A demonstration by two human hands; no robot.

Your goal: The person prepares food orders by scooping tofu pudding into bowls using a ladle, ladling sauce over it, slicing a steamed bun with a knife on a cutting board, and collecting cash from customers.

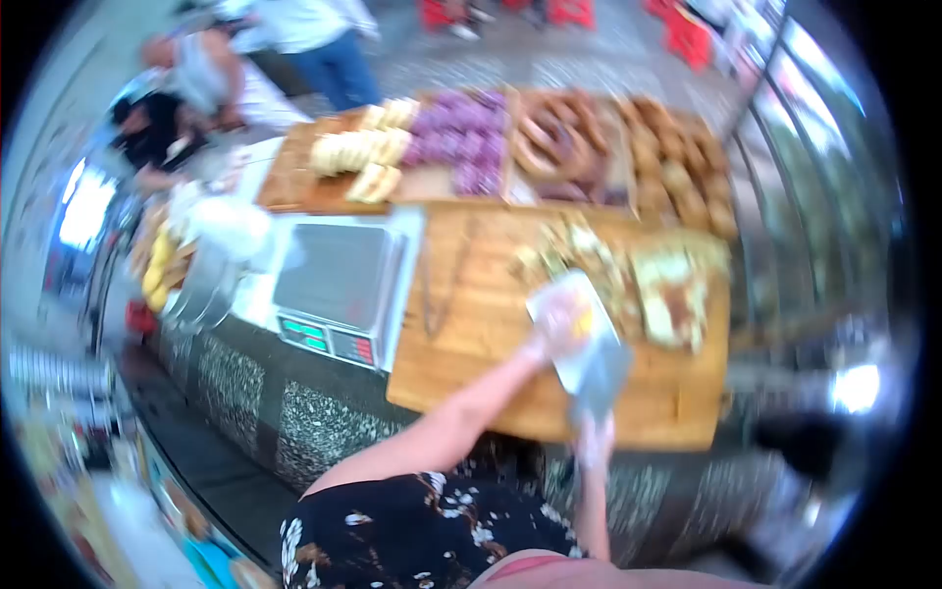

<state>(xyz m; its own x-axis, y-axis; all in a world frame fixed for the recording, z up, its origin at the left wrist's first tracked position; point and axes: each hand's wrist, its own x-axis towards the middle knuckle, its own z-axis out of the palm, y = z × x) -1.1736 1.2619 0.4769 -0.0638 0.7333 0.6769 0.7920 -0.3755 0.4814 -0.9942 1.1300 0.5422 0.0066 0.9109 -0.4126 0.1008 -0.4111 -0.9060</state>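
Observation:
My left hand, in a thin clear glove, is closed on a white paper bag above the wooden cutting board. Something yellowish shows by its fingers, too blurred to name. Below it, my right hand, also gloved, grips the handle of a broad-bladed cleaver. The blade overlaps the bag's lower end in view; whether they touch I cannot tell. Chopped food pieces lie on the board just beyond the bag. A flat, browned pancake rests at the board's right side.
Tongs lie on the board's left part, beside a digital scale. Behind are trays of pale rolls, purple pieces, brown rings and round buns. People stand beyond the counter at upper left.

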